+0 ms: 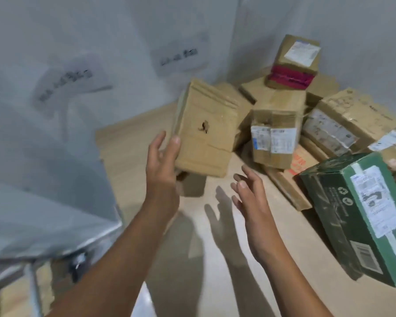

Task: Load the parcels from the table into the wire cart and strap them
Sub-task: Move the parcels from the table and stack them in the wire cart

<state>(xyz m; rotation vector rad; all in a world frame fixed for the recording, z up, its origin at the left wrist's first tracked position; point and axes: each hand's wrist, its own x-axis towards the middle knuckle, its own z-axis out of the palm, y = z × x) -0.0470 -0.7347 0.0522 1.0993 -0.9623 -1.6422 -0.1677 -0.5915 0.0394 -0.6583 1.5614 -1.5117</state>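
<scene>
The parcel pile [306, 115] sits on the table [128, 152]. Left of it the left hand [162, 163] holds a tilted box [206, 133]; before its middle hovers the right hand [249, 191], before its right end lies a lone carton [352, 213].

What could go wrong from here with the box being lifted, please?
The torn brown box hangs tilted, held only at one corner by the left hand; the right hand is off it, so it might slip. The parcel with red tape sits atop other parcels and could topple if neighbours are pulled.
</scene>
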